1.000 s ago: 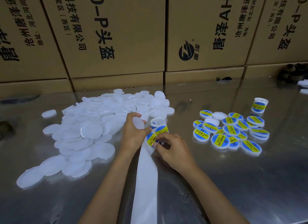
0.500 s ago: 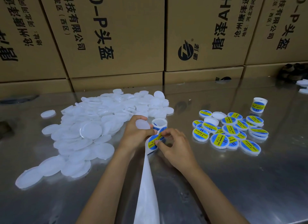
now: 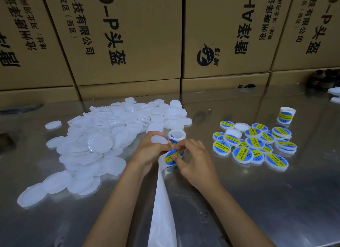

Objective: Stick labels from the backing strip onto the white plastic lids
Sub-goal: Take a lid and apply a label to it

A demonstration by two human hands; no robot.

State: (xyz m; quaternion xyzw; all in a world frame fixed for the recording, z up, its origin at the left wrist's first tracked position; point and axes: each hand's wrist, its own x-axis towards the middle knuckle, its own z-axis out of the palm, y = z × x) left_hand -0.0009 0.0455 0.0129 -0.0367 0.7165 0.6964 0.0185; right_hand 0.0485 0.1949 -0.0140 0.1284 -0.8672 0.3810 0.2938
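A big heap of plain white plastic lids (image 3: 110, 136) covers the left of the steel table. Lids bearing blue and yellow labels (image 3: 255, 145) lie in a cluster on the right. My left hand (image 3: 149, 151) holds one white lid (image 3: 158, 139) and grips the white backing strip (image 3: 161, 200), which trails toward me. My right hand (image 3: 195, 160) pinches the edge of a blue and yellow label (image 3: 170, 157) at the strip's top. The label roll (image 3: 177, 135) stands just behind my fingers.
A wall of brown cardboard boxes (image 3: 128, 40) lines the back of the table. A second label roll (image 3: 286, 115) stands at the far right behind the labelled lids. One stray lid (image 3: 53, 125) lies apart at the left. Bare steel (image 3: 276, 200) lies in front on the right.
The strip has twisted narrower and my right fingers have shifted onto the label's edge, lifting it. My left hand has kept hold of its lid and the strip.
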